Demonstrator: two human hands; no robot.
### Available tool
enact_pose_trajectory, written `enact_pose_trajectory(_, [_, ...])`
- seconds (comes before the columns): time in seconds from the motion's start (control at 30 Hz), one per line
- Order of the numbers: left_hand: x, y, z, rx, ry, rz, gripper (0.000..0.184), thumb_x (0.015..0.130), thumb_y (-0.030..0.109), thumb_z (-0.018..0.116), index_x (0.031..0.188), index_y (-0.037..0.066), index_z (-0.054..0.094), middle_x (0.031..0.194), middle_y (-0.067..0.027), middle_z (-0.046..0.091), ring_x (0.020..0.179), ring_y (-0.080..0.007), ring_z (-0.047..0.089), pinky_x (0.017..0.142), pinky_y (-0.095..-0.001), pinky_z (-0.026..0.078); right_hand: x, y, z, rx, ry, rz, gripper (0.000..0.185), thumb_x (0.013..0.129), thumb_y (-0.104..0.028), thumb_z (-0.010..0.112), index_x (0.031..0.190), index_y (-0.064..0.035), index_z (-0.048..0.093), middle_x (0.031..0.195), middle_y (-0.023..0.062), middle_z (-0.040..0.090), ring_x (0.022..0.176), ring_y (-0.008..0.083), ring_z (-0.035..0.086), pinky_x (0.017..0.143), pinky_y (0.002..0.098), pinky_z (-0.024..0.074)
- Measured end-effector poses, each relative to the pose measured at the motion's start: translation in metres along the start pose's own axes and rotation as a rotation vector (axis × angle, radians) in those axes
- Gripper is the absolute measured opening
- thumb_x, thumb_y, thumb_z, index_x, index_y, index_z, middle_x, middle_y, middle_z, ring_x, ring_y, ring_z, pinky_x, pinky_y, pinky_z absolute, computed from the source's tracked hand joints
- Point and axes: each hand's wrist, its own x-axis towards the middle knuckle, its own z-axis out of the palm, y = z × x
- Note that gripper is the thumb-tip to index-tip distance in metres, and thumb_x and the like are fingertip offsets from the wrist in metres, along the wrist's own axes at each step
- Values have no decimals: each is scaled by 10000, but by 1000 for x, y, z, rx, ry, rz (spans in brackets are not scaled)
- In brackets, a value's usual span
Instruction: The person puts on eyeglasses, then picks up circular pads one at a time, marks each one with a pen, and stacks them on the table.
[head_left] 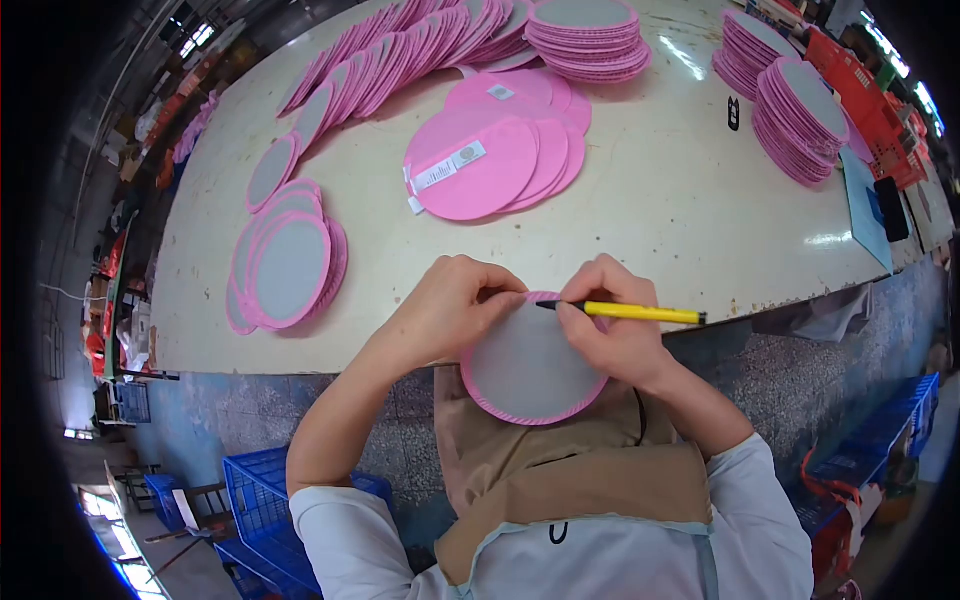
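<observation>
A round grey disc with a pink stitched rim (535, 365) is tilted at the table's front edge, over the person's lap. My left hand (462, 305) pinches its upper left rim between thumb and fingers. In my right hand (615, 320) is a yellow pen (645, 312) with a black tip, which points left at the disc's top edge. The fingers of that hand also lie at the disc's upper right rim. Beyond my hands, flat pink discs (475, 170) overlap on the table, with a white printed label (450, 165) on top.
On the table (680, 220) are a grey-and-pink disc pile (290, 265) at left, a long leaning row (400, 60) behind, and stacks (590, 45) at back and right. A red crate (850, 90) and black phone (890, 208) lie right. Blue crates (265, 510) stand below.
</observation>
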Motion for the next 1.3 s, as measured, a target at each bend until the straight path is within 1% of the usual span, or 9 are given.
enact_pose_trajectory(0.07, [5,-9,9,-54,-100,-103,111,855,26,661,896,-39,740,693,-33,653,605,-74,518,557,-198,435,1,6,1,-79,4,130,109,759,40,631,802,-39,569,688,17,565,567,70,427,526,194,358])
enact_pose_trajectory(0.23, [10,-26,14,-292,-160,-187,119,863,39,659,902,-35,744,695,-33,652,583,-71,511,550,-188,433,-1,17,3,-84,-8,149,141,751,43,651,766,-46,543,636,0,529,522,80,418,497,193,355])
enact_pose_trajectory(0.77, [9,-33,18,-242,-144,-152,153,858,63,611,868,-36,727,687,-41,632,593,-86,515,545,-215,432,1,21,2,-225,-125,118,125,764,45,608,761,-55,534,632,1,528,532,91,423,502,212,359])
enact_pose_trajectory(0.9, [5,-38,9,-270,-1,2,159,853,60,603,897,-24,731,723,-36,655,631,-92,532,577,-224,445,-3,32,-3,128,94,153,124,777,46,586,763,-62,526,643,0,524,534,85,421,504,204,344])
enact_pose_trajectory(1.07, [-29,-27,-97,128,376,-82,187,827,31,587,934,-10,735,797,-52,700,677,-118,571,642,-243,472,0,22,-9,383,107,336,123,784,44,586,774,-62,525,663,-3,524,554,74,417,516,201,334])
enact_pose_trajectory(1.13, [-39,-47,-143,253,622,-46,201,811,18,579,929,4,741,799,-60,710,675,-129,572,653,-252,478,0,23,-7,365,100,317,119,786,43,587,778,-60,527,664,-4,524,557,72,413,518,200,332])
enact_pose_trajectory(1.17, [-47,-47,-162,380,716,-185,189,821,34,607,960,27,734,880,-58,712,734,-156,598,700,-264,483,-1,23,-6,337,84,309,116,787,42,588,782,-58,529,665,-5,523,560,70,409,521,199,330])
enact_pose_trajectory(1.23, [-51,-49,-169,883,955,-168,169,835,67,654,992,55,719,988,-54,695,832,-198,624,754,-290,489,0,24,-6,277,51,293,110,790,40,589,790,-55,533,666,-8,523,566,66,402,525,197,326])
enact_pose_trajectory(1.3, [-39,-57,-155,751,931,69,175,838,92,690,1011,71,704,1056,-51,668,920,-232,630,804,-320,493,1,25,-5,270,55,277,109,789,39,592,789,-54,535,666,-7,524,568,66,401,526,196,327])
